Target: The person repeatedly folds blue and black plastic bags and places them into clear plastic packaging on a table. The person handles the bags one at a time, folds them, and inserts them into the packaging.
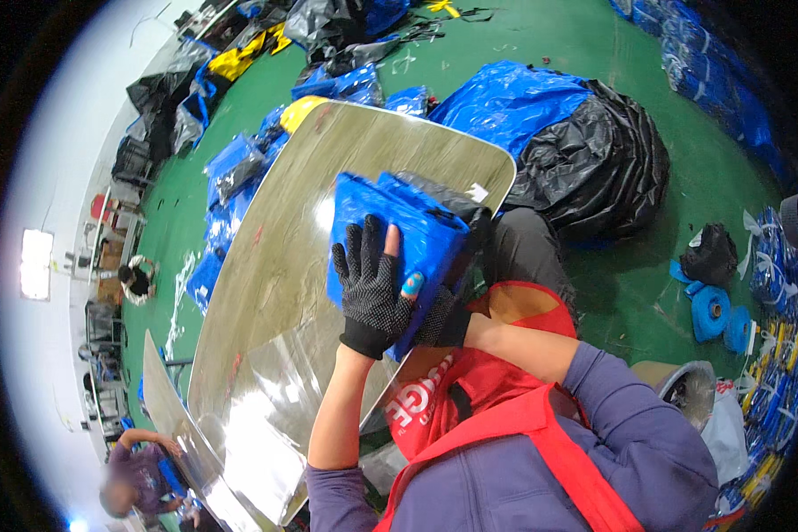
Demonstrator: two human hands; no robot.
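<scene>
A thick folded blue plastic sheet (386, 230) with black layers at its right side is tilted over the right part of a wood-patterned tabletop (279, 213). My left hand (372, 288), in a black dotted glove, lies flat on its blue face with fingers stretched out. One finger is bare, and the thumb shows a blue covering. Beneath the bundle's lower right edge, my right hand (443, 319), in a similar glove, holds it from that side; the bundle hides most of its fingers. Clear plastic film (284, 368) lies on the nearer tabletop.
A large blue and black plastic heap (585, 151) sits right of the table on the green floor. Blue packets (230, 177) lie left of it. Blue rolls (709, 312) and a bin (683, 390) stand at right. Another person (142, 479) is at lower left.
</scene>
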